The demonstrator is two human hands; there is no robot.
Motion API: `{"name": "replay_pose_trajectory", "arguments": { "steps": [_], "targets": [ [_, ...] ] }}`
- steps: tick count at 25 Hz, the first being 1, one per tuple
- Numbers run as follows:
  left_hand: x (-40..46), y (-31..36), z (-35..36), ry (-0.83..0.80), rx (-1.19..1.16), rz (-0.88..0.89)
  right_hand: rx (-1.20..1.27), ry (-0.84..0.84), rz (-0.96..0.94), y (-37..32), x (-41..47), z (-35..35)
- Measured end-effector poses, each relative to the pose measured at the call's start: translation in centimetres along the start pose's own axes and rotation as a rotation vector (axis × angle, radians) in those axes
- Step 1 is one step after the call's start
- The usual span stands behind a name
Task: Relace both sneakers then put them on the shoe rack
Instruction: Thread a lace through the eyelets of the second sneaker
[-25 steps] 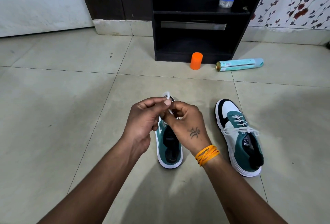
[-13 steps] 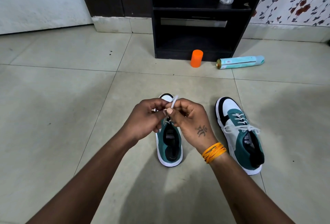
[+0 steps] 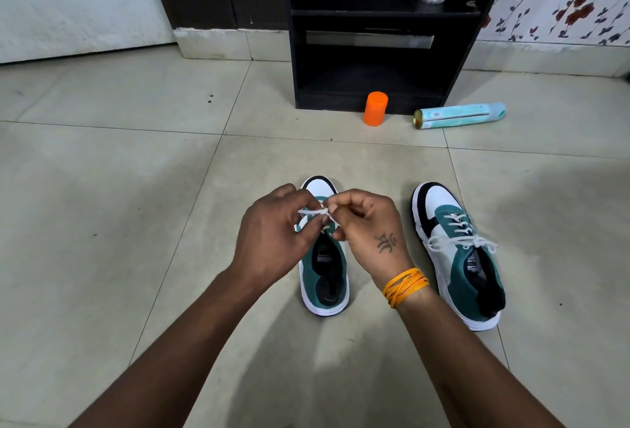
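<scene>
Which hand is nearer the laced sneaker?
Right. The right hand sits just left of the laced sneaker; the left hand is farther off, beyond the other sneaker.

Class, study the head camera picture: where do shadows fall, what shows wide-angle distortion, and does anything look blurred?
Head view: soft grey shadows spread over the floor tiles beneath both arms; the shoe rack interior is very dark; its sides lean and tile lines bow, a wide-angle effect; the white lace pinched between left hand and right hand looks slightly soft.

Head view, forward and down
</scene>
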State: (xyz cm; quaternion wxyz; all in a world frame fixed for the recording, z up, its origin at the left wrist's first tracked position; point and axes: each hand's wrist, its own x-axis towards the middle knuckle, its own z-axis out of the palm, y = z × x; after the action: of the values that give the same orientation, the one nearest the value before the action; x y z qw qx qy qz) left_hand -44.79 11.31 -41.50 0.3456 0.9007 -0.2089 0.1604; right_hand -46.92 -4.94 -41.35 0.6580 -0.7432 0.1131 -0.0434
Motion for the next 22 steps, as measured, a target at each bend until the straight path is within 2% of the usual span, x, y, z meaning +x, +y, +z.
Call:
{"name": "replay_pose_trajectory", "arguments": {
  "steps": [4, 7, 8, 11, 14, 17, 20, 22],
  "targets": [
    [-0.3, -0.1, 0.1, 0.008, 0.104, 0.035, -0.222, -0.083, -0.058, 0.3, -0.1, -0.2],
    [-0.5, -0.1, 0.4, 0.013, 0.06, 0.023, -0.435, -0.022, -0.2, 1.0, -0.1, -0.2],
    [-0.5, 0.0, 0.4, 0.015, -0.041, -0.057, -0.469, 0.03, -0.245, 1.3, -0.2, -0.2],
    [0.1, 0.3, 0.5, -0.044, -0.501, -0.49, -0.446, 0.183, -0.267, 2.0, -0.8, 0.0],
    [0.2, 0.0, 0.3, -0.098, -0.726, -0.681, -0.286, 0.17, -0.18, 2.3, -1.9, 1.0],
    [0.1, -0.3, 0.0, -0.121, -0.76, -0.717, -0.262, 0.199, -0.223, 2.7, -2.5, 1.2],
    [-0.1, -0.1, -0.1, -0.142, -0.757, -0.714, -0.36, 0.123, -0.32, 3.1, -2.5, 1.0],
    [-0.1, -0.2, -0.1, -0.154, -0.741, -0.682, -0.394, 0.134, -0.34, 3.0, -2.3, 1.1]
  ]
}}
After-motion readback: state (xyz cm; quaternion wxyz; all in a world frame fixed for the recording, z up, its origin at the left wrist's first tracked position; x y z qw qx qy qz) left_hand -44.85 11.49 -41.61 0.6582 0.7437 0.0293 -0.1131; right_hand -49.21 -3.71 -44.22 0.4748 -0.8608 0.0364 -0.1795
